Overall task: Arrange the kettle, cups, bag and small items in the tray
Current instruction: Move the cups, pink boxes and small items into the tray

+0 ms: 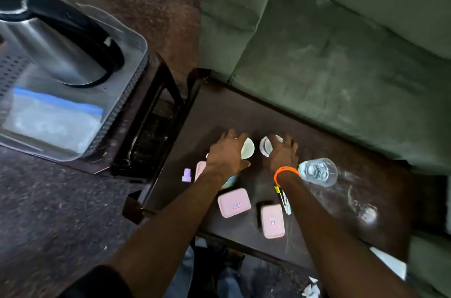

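Observation:
A steel kettle [56, 54] with a black handle stands in the clear tray [133, 73] at the upper left, with a blue-topped zip bag [53, 122] lying beside it. On the low dark table [219, 112], my left hand [227, 154] covers a white cup [248, 148], fingers curled over its rim. My right hand [283, 156], with an orange wristband, rests over a second white cup [265, 146]. Two pink boxes [234, 202] [272, 221] lie nearer to me. A small lilac bottle [187, 174] stands left of my left wrist.
A clear drinking glass [317, 172] lies on its side right of my right wrist, and a glass piece [366, 212] sits further right. A pen [284, 199] lies under my right forearm. A green sofa [341, 41] borders the table's far side.

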